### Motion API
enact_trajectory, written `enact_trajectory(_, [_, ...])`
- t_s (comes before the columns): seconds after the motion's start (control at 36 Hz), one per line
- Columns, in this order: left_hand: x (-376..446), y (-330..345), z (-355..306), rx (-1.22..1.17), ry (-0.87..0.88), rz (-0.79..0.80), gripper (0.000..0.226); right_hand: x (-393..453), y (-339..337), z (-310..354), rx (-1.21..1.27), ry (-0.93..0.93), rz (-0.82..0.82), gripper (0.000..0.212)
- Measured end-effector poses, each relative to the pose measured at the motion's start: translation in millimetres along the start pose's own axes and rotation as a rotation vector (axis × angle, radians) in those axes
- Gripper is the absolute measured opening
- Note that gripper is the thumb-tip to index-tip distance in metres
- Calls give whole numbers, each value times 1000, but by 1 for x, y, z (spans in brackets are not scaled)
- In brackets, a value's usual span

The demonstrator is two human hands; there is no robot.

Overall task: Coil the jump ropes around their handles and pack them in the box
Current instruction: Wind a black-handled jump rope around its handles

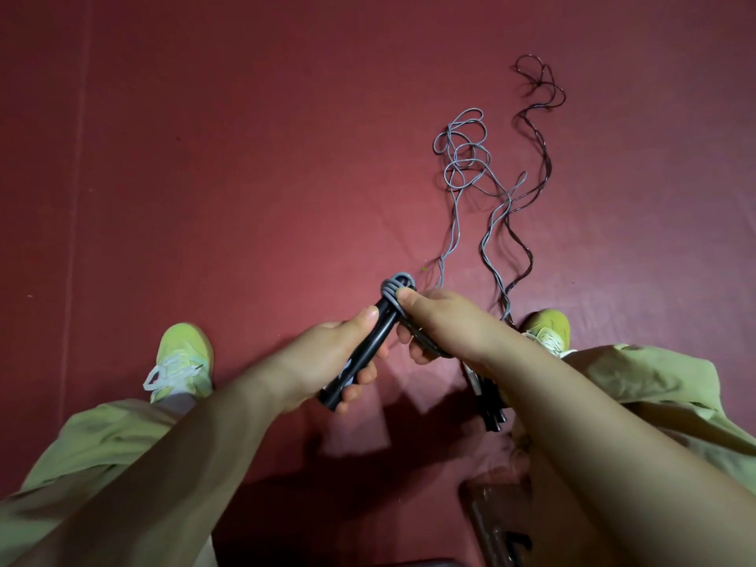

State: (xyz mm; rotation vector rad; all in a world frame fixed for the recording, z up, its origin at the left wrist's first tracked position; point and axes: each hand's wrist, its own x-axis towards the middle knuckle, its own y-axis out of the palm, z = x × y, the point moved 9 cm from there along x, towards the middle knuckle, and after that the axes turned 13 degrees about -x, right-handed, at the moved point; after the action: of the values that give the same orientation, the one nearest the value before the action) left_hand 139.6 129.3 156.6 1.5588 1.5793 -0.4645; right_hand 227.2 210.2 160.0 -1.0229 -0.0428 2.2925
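Note:
My left hand (pixel 335 354) grips a pair of black jump-rope handles (pixel 370 341), held slanting up to the right. A few turns of grey rope (pixel 394 286) are wound round their top end. My right hand (pixel 442 321) pinches the grey rope beside those turns. The rest of the grey rope (pixel 464 157) trails away over the red floor in loose loops. A dark rope (pixel 540 128) lies beside it, stretching further off. More black handles (pixel 489 407) lie on the floor under my right forearm.
I sit over a red floor (pixel 245 178) with my legs apart, a yellow-green shoe at left (pixel 184 358) and another at right (pixel 548 329). A dark object with a clear part (pixel 499 521) lies at the bottom, mostly hidden by my right arm.

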Motion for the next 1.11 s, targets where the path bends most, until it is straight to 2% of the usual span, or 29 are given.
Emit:
enact_trajectory(0.11, [2,-3,1,15,14,-41,52,4,-1,-5,-21,26,-15,47])
enact_trajectory(0.22, [5,-6,-1,24,43,-81,50,7,-10,-8,-189,39,-97,63])
enact_trajectory(0.36, [11,-12,-3,150,81,-156,44,6,-14,-12,-217,74,-201,65])
enact_trajectory(0.47, [12,-32,-19,550,247,-322,52,7,6,-15,32,69,-94,54])
enact_trajectory(0.53, [9,-34,-26,763,304,-384,45,6,15,-15,141,91,-17,49])
enact_trajectory(0.64, [-1,-19,-36,1128,404,-447,38,0,14,-16,165,163,21,60])
enact_trajectory(0.72, [-7,-9,-44,1253,517,-479,36,-1,8,-14,110,154,-30,62])
enact_trajectory(0.78, [-7,-12,-45,1212,509,-468,34,1,6,-13,83,125,-52,60])
enact_trajectory(0.83, [-2,-18,-40,1070,427,-395,35,2,5,-10,83,87,-69,53])
enact_trajectory(0.94, [7,-17,-16,549,140,-106,41,0,1,2,119,-18,-84,45])
enact_trajectory(1.03, [-2,1,-5,40,-36,109,49,2,5,14,188,-125,-6,57])
enact_trajectory(1.11, [-9,10,0,-156,-155,214,66,1,10,22,360,-202,120,52])
